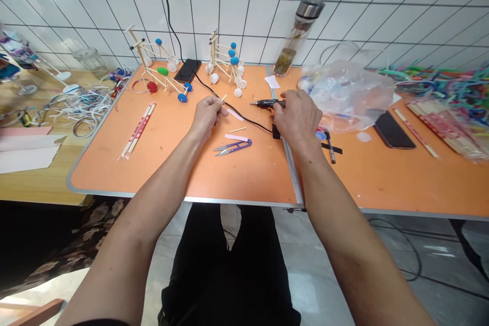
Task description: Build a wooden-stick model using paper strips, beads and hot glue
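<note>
Purple snips (pixel 235 148) lie nearest on the desk (pixel 164 175). Beyond them, the left hand (pixel 207 115) pinches a short stick (pixel 223 98); the right hand (pixel 299 115) grips a black glue gun (pixel 266 104), its nozzle (pixel 253 104) in the gap between both hands.

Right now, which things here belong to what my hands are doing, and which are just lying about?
Likely in use:
small stick, in the left hand
black nozzled tool, in the right hand
purple-handled snips, between your forearms
stick models, beyond the hands

Probably just lying about:
phone beside the plastic bag
lidded bottle near the wall
</note>
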